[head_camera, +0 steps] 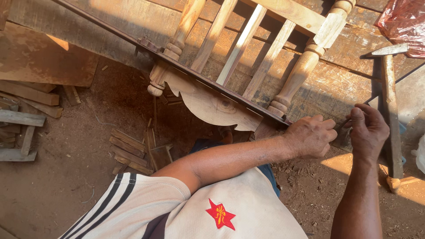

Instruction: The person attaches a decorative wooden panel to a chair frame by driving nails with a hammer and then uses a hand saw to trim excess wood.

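Head view: hands (338, 132) closed on thin tool (343, 124)

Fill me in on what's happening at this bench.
A person leans over a wooden workbench where a turned-spindle furniture frame lies clamped along a dark metal bar. The left hand rests closed at the bar's end, and the right hand pinches a thin dark tool next to it. A hammer lies untouched just beyond. Wood offcuts litter the floor.
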